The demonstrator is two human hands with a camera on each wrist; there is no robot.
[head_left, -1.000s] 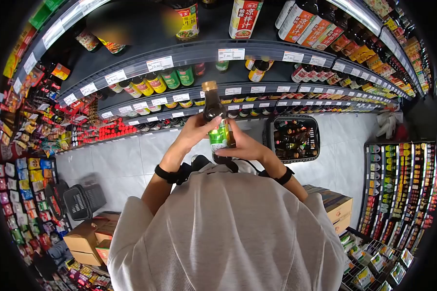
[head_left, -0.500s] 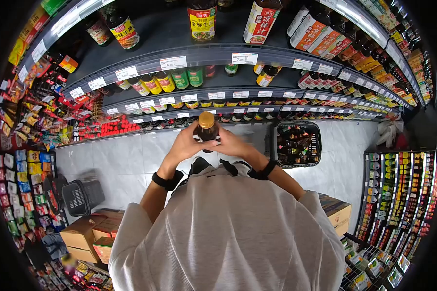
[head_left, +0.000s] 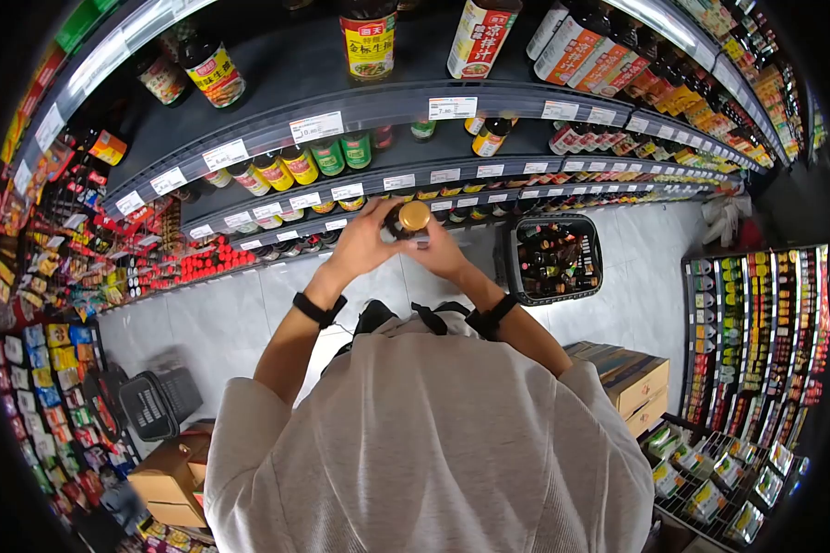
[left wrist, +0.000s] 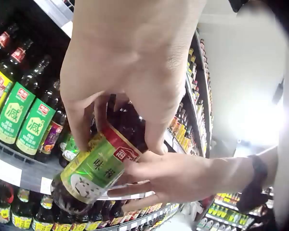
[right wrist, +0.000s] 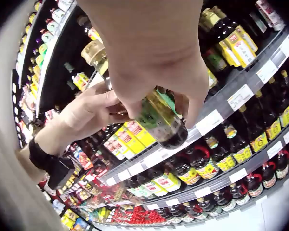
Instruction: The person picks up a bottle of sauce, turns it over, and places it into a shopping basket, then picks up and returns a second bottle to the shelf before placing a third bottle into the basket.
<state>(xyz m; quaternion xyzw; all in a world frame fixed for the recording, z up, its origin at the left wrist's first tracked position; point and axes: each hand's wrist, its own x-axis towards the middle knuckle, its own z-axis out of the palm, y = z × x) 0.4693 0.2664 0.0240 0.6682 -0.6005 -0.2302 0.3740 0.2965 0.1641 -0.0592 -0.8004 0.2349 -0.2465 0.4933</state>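
Note:
Both hands hold a dark sauce bottle (head_left: 415, 217) with a gold cap, in front of the shelves. From the head view its cap faces up toward me, and most of the body is hidden below. The left hand (head_left: 363, 243) grips it from the left, its fingers around the bottle's upper part in the left wrist view. There the green and yellow label (left wrist: 97, 166) with a red band shows, and the bottle leans over. From the other side the right hand (head_left: 444, 251) grips the body, fingers and thumb around the label in the right wrist view.
Curved shelves (head_left: 249, 129) stacked with sauce bottles stand ahead, price tags along their edges. A dark basket (head_left: 515, 276) holding several bottles sits on the floor at right. Cardboard boxes (head_left: 641, 387) stand behind on the right, and another dark basket (head_left: 148, 405) lies at left.
The bottle has turned from showing its green label to pointing its cap up toward the head camera. Over the last half second the hands have shifted slightly upward and right in view, still holding it.

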